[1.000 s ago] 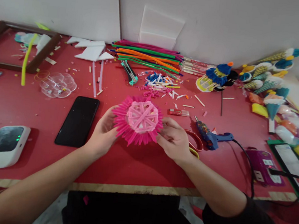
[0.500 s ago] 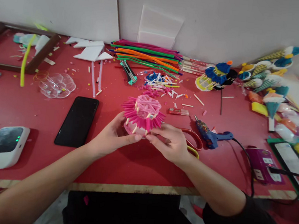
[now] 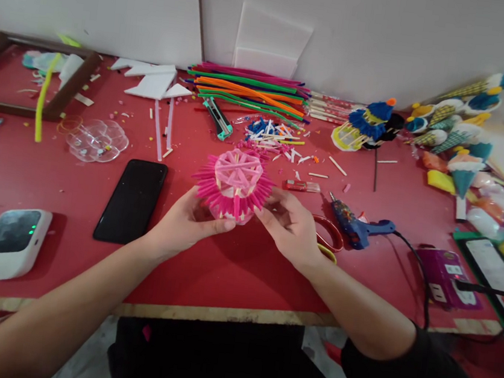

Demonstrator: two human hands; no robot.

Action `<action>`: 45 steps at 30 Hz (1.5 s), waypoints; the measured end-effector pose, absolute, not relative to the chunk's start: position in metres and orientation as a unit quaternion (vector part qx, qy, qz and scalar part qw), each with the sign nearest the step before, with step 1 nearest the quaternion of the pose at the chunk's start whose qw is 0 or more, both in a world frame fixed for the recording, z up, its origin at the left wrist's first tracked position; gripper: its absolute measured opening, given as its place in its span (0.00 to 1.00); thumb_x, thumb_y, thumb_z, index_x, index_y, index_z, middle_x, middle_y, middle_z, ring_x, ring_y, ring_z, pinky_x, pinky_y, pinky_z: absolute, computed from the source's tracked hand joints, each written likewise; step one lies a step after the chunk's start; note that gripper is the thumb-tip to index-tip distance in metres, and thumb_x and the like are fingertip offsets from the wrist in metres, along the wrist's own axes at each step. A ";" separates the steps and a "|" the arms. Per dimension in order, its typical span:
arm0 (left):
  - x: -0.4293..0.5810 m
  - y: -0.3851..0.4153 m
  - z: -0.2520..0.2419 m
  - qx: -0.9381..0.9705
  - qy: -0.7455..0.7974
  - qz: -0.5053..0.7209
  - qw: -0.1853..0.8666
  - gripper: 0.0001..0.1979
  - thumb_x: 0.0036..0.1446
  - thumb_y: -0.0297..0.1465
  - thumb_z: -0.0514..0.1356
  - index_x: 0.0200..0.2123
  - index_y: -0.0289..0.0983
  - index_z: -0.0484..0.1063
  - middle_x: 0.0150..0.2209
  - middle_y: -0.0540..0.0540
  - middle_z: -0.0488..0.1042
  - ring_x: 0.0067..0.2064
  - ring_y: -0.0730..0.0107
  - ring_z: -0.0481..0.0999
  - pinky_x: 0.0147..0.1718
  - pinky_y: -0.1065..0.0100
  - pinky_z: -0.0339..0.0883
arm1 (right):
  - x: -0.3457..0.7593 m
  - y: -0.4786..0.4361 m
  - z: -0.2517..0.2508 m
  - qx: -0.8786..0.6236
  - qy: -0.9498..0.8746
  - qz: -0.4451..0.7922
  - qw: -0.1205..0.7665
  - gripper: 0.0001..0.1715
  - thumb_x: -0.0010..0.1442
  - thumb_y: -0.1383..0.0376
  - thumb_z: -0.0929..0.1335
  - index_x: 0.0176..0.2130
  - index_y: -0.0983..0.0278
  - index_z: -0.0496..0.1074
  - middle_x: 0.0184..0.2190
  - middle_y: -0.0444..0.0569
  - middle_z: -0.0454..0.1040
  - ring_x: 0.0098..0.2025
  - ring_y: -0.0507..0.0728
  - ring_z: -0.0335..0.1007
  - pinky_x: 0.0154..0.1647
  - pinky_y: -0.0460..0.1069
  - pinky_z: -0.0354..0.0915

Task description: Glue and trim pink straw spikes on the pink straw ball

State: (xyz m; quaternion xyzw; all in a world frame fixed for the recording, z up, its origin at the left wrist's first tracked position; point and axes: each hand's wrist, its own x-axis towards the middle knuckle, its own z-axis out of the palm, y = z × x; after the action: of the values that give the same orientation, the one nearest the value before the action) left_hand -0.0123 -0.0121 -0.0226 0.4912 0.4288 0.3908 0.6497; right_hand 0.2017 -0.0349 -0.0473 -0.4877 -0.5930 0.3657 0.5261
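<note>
Between my hands is a pink craft model (image 3: 238, 175), round and tiered. It has a spoked top ring, a fringe of bright pink strips and short pale sticks under the fringe. My left hand (image 3: 187, 221) is closed around its lower left side, thumb along the front of the base. On the other side, my right hand (image 3: 292, 227) grips it at the right edge with curled fingers, their tips partly behind the fringe. The model's far side is hidden. Scissors (image 3: 329, 234) with red and yellow handles lie just right of my right hand.
A blue glue gun (image 3: 357, 225) with a cord lies at right by a purple power box (image 3: 446, 278). A black phone (image 3: 131, 201) is at left. Behind are pipe cleaners (image 3: 249, 94), a utility knife (image 3: 217, 118) and a blue-and-yellow model (image 3: 363, 126).
The pink model has turned and tipped, so its spoked top shows more fully and sits a little left and higher. My right hand's fingers have shifted up along its right side.
</note>
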 end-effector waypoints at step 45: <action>-0.044 0.001 -0.017 0.777 0.442 0.403 0.196 0.15 0.51 0.44 0.74 0.41 0.47 0.86 0.45 0.42 0.85 0.55 0.39 0.76 0.66 0.40 0.58 | 0.216 -0.025 -0.040 -0.419 -0.804 0.094 0.411 0.16 0.69 0.64 0.68 0.54 0.56 0.81 0.54 0.52 0.84 0.61 0.64 0.79 0.66 0.65 0.73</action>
State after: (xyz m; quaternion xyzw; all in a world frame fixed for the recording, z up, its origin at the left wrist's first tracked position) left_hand -0.0436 0.0008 -0.0171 0.7773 0.4420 0.4026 0.1959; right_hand 0.2161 -0.0254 -0.0396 -0.4187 -0.8043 0.0941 0.4110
